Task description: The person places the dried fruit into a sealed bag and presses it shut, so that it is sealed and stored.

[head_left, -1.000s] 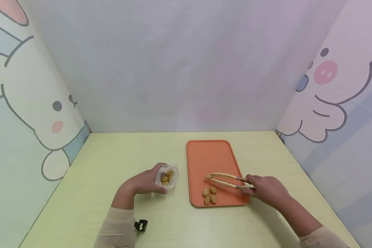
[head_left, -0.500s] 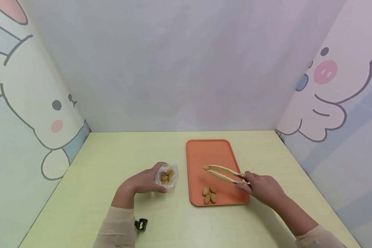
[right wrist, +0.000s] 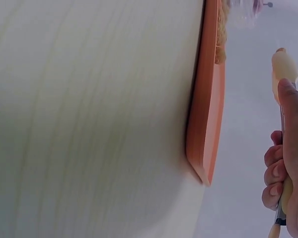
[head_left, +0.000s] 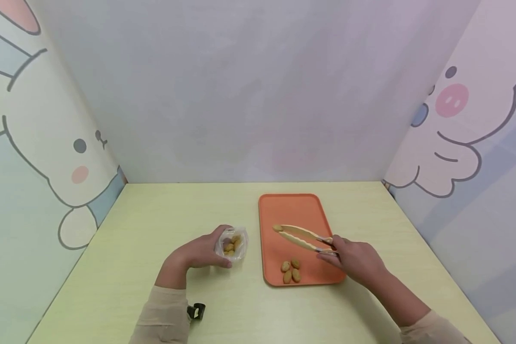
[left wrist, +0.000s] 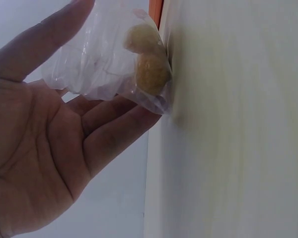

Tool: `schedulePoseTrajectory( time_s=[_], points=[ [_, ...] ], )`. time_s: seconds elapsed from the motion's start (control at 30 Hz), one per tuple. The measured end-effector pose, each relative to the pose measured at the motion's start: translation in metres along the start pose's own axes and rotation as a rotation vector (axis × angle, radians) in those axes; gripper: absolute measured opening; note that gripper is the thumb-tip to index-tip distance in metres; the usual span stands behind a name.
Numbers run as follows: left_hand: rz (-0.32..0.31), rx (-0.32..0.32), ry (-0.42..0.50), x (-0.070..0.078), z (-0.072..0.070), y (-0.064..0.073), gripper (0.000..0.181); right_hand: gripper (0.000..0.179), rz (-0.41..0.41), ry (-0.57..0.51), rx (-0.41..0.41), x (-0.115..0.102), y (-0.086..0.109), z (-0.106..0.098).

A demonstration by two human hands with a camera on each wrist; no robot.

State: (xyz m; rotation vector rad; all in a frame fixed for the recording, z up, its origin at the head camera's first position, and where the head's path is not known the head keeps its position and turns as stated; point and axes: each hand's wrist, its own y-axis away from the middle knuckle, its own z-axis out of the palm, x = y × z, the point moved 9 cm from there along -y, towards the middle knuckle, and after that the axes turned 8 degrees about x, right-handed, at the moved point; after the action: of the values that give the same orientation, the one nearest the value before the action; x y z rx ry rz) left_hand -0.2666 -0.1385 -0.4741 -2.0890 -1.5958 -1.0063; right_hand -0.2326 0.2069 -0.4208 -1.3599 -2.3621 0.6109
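My left hand [head_left: 202, 251] curls around a clear plastic bag [head_left: 242, 251] whose mouth faces up. Inside the bag are several small brown oval pieces [left wrist: 153, 74], like small potatoes; the left wrist view shows its bottom close to the table. My right hand [head_left: 361, 260] grips a pair of pale-tipped tongs [head_left: 298, 241]. At their tips, another brown piece [head_left: 277, 228] is held above the left part of the orange tray [head_left: 290, 210]. Several more brown pieces [head_left: 295, 275] lie grouped at the tray's near left corner.
The tray lies right of the bag on a pale wooden table [head_left: 176, 205]. A small black strap-like object [head_left: 196, 311] shows beside the left sleeve. Panels with cartoon animals [head_left: 451, 100] close in the table at the sides, and a plain wall [head_left: 249, 119] stands behind.
My right hand has lifted the tongs with the brown piece off the tray and carried them left toward the bag. The left hand and bag stay in place.
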Motion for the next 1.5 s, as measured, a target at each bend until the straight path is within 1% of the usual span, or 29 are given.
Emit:
schedulePoseTrajectory(
  time_s=[0.3, 0.43, 0.53, 0.67, 0.9, 0.97, 1.1, 1.27, 1.43, 1.5],
  points=[
    [0.001, 0.004, -0.002, 0.000, 0.000, -0.001, 0.093, 0.053, -0.040, 0.000, 0.082, -0.018, -0.012, -0.004],
    [-0.003, 0.001, 0.000, 0.000, 0.000, -0.001, 0.093, 0.059, -0.068, 0.006, 0.118, -0.027, -0.017, -0.006],
    [-0.004, 0.001, -0.003, 0.000, 0.001, -0.001, 0.093, 0.062, -0.065, 0.004, 0.125, -0.032, -0.020, -0.008],
    [-0.004, 0.007, -0.009, -0.001, 0.000, -0.002, 0.092, 0.062, -0.060, 0.003, 0.123, -0.038, -0.025, -0.008],
    [0.001, 0.006, -0.006, 0.000, 0.000, -0.002, 0.092, 0.065, -0.106, 0.050, 0.182, -0.052, -0.033, -0.010],
    [0.001, 0.006, -0.005, 0.000, 0.000, -0.001, 0.093, 0.064, -0.112, 0.053, 0.180, -0.055, -0.036, -0.009],
    [0.002, 0.005, -0.002, 0.000, 0.000, -0.002, 0.092, 0.062, -0.104, 0.046, 0.145, -0.061, -0.039, -0.006],
    [0.017, 0.000, 0.010, 0.000, 0.000, -0.002, 0.091, 0.060, -0.102, 0.050, 0.117, -0.069, -0.045, -0.005],
    [0.014, 0.000, 0.006, -0.001, 0.000, -0.002, 0.091, 0.057, -0.125, 0.040, 0.117, -0.077, -0.048, -0.005],
    [0.012, 0.000, -0.002, -0.001, 0.000, -0.003, 0.092, 0.057, -0.145, 0.041, 0.132, -0.080, -0.049, -0.006]
  ],
)
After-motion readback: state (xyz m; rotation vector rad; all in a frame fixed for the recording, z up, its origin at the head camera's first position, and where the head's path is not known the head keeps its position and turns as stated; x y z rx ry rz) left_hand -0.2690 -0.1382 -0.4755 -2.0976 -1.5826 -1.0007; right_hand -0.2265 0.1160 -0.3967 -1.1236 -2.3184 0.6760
